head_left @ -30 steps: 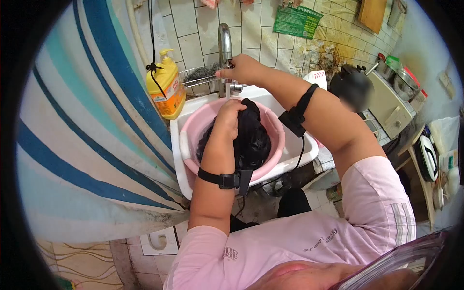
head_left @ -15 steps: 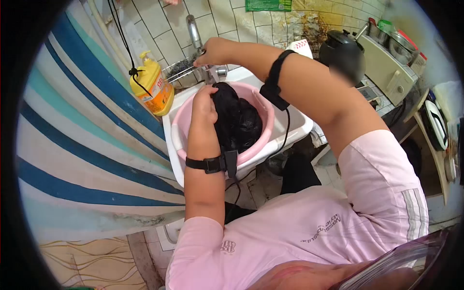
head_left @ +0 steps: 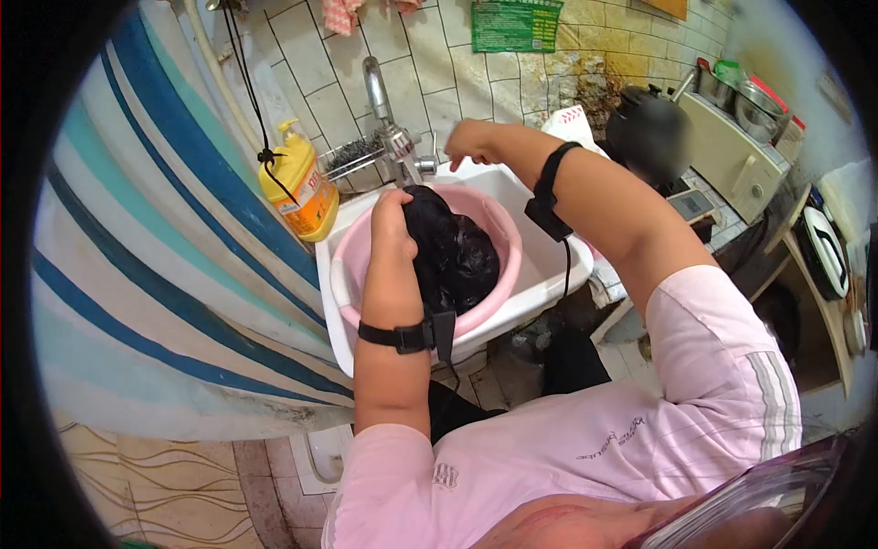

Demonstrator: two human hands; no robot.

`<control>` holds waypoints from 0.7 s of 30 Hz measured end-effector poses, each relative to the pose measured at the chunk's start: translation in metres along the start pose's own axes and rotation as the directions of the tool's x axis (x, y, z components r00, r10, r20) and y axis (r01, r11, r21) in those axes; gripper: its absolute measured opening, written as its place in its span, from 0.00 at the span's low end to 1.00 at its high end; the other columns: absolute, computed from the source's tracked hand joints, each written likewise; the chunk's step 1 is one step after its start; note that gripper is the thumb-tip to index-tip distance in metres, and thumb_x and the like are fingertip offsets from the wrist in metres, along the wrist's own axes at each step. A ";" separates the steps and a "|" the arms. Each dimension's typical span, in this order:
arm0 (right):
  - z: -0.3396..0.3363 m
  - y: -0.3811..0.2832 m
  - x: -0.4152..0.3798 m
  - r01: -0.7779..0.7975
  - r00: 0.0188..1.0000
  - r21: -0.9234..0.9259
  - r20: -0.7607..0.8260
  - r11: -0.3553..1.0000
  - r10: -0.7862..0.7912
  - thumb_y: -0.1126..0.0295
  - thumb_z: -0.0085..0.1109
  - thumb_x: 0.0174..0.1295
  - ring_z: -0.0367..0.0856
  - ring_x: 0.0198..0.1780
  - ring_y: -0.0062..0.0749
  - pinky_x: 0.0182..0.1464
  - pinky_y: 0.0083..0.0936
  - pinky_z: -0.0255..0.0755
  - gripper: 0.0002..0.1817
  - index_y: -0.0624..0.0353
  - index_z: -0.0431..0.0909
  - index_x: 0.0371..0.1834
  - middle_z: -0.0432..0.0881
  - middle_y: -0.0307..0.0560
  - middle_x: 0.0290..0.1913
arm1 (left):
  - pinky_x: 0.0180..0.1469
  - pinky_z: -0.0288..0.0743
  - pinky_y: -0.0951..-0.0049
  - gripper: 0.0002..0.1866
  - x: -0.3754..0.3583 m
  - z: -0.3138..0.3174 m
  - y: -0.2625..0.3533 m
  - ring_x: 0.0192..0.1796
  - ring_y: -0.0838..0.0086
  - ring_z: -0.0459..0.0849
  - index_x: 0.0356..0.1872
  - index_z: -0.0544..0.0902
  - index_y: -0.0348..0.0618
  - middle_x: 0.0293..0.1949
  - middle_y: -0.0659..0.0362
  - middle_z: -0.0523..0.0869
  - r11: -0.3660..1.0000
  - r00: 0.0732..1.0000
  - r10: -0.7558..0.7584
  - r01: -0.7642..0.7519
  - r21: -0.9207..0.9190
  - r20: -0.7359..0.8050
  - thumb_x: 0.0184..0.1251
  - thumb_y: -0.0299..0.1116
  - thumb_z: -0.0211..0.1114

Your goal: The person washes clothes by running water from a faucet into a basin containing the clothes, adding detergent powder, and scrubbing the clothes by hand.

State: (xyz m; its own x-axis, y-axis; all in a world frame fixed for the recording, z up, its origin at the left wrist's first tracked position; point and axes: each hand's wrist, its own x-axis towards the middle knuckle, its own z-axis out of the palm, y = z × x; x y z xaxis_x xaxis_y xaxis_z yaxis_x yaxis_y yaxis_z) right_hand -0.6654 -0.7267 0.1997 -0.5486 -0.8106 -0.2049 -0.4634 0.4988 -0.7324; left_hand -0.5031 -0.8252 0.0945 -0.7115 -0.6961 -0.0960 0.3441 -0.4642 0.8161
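Observation:
My left hand [head_left: 393,224] is at the left side of a pink basin [head_left: 501,302], its fingers closed on the upper edge of a bundle of wet-looking black cloth [head_left: 444,242]. The basin sits in a white sink [head_left: 553,265]. Just right of the chrome faucet [head_left: 395,137], my right hand [head_left: 472,145] hangs in the air over the sink's back edge, fingers bent downward and apart, with nothing visible in them. A pale streak below the spout looks like running water.
A yellow pump bottle [head_left: 302,188] stands left of the sink, beside a striped curtain [head_left: 183,238]. A wire rack [head_left: 352,157] is behind the faucet. To the right are a dark pot [head_left: 645,133], a phone-like object [head_left: 692,205] and a cream-coloured appliance [head_left: 736,156].
My right hand has come away from the faucet and moved right. My left hand stays at the black cloth. The view has shifted, so the sink appears slightly lower.

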 end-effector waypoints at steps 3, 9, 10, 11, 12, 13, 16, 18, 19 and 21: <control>0.004 0.021 0.034 -0.094 0.993 0.206 -0.056 0.974 0.107 0.73 0.57 0.50 0.58 0.16 0.27 0.15 0.28 0.51 0.06 0.64 0.80 0.29 0.73 0.42 0.20 | 0.38 0.70 0.66 0.03 -0.016 0.012 0.002 0.32 0.69 0.72 0.24 0.73 0.47 0.28 0.61 0.73 0.995 0.995 -0.102 0.102 0.005 0.018 0.46 0.26 0.56; 0.020 0.024 0.101 -0.109 0.989 0.304 -0.064 0.947 0.134 0.77 0.55 0.49 0.59 0.17 0.24 0.17 0.24 0.48 0.01 0.62 0.76 0.24 0.63 0.41 0.20 | 0.48 0.64 0.78 0.08 -0.045 0.028 0.002 0.41 0.74 0.71 0.32 0.75 0.45 0.33 0.64 0.73 0.979 0.993 0.074 -0.089 0.181 0.088 0.49 0.22 0.55; 0.021 0.025 0.108 -0.094 0.995 0.338 -0.001 0.936 0.100 0.77 0.56 0.48 0.59 0.17 0.25 0.17 0.24 0.48 0.01 0.61 0.74 0.22 0.61 0.41 0.19 | 0.49 0.62 0.79 0.08 -0.045 0.029 0.002 0.41 0.75 0.70 0.32 0.75 0.45 0.33 0.64 0.72 0.982 0.992 0.066 -0.084 0.171 0.109 0.49 0.22 0.55; 0.024 0.023 0.119 -0.054 0.998 0.293 0.004 0.955 0.055 0.77 0.58 0.47 0.57 0.17 0.23 0.18 0.23 0.47 0.01 0.60 0.76 0.23 0.61 0.40 0.19 | 0.49 0.62 0.79 0.08 -0.046 0.030 0.003 0.41 0.75 0.70 0.32 0.75 0.45 0.33 0.64 0.72 0.981 0.991 0.064 -0.083 0.173 0.113 0.49 0.22 0.55; 0.022 0.018 0.123 -0.054 0.998 0.297 -0.004 0.953 0.057 0.77 0.58 0.47 0.57 0.17 0.23 0.18 0.23 0.47 0.01 0.60 0.76 0.23 0.61 0.40 0.19 | 0.49 0.63 0.79 0.08 -0.050 0.034 0.006 0.42 0.75 0.70 0.32 0.75 0.44 0.33 0.64 0.72 0.984 0.991 0.073 -0.090 0.156 0.112 0.49 0.21 0.55; 0.023 0.015 0.126 -0.067 0.997 0.306 0.050 0.950 0.055 0.77 0.58 0.45 0.55 0.17 0.22 0.18 0.23 0.46 0.06 0.58 0.78 0.28 0.61 0.39 0.19 | 0.49 0.63 0.79 0.08 -0.055 0.038 0.009 0.42 0.75 0.70 0.32 0.75 0.44 0.34 0.64 0.73 0.986 0.991 0.074 -0.090 0.143 0.111 0.49 0.21 0.56; 0.022 0.021 0.112 -0.112 0.989 0.308 0.129 0.945 0.076 0.76 0.60 0.44 0.53 0.17 0.21 0.20 0.22 0.45 0.15 0.54 0.79 0.38 0.60 0.36 0.19 | 0.51 0.63 0.80 0.09 -0.058 0.040 0.004 0.43 0.75 0.71 0.34 0.76 0.42 0.35 0.63 0.73 0.991 0.988 0.037 -0.056 0.123 0.152 0.50 0.20 0.57; 0.007 0.021 0.079 -0.130 0.984 0.293 0.156 0.947 0.087 0.75 0.61 0.44 0.51 0.17 0.21 0.20 0.22 0.45 0.20 0.51 0.79 0.44 0.59 0.35 0.19 | 0.41 0.71 0.74 0.06 -0.058 0.044 0.003 0.35 0.74 0.75 0.32 0.74 0.43 0.31 0.63 0.75 0.977 0.993 0.103 -0.113 0.180 0.064 0.52 0.22 0.57; -0.004 0.018 0.045 -0.019 0.993 0.325 0.119 0.946 -0.021 0.73 0.61 0.46 0.52 0.17 0.20 0.19 0.22 0.45 0.21 0.51 0.77 0.47 0.63 0.34 0.19 | 0.40 0.73 0.74 0.07 -0.052 0.039 -0.001 0.34 0.74 0.75 0.33 0.73 0.43 0.31 0.63 0.75 0.990 0.990 0.070 -0.084 0.116 0.125 0.53 0.21 0.56; -0.036 0.026 -0.001 0.134 0.979 0.350 0.101 0.927 -0.179 0.68 0.60 0.50 0.54 0.16 0.19 0.18 0.21 0.47 0.19 0.53 0.77 0.48 0.71 0.34 0.21 | 0.40 0.77 0.74 0.08 -0.049 0.035 0.001 0.35 0.72 0.80 0.39 0.76 0.38 0.35 0.58 0.79 0.994 0.979 -0.004 -0.019 0.110 0.205 0.56 0.21 0.58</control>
State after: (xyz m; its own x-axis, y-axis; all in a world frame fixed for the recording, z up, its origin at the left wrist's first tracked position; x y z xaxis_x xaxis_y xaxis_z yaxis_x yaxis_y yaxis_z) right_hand -0.7021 -0.7015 0.2044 -0.3836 -0.9136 -0.1347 -0.2592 0.2465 -0.9338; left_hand -0.4896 -0.7724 0.1198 -0.8235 -0.5670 0.0199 0.2884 -0.3881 0.8753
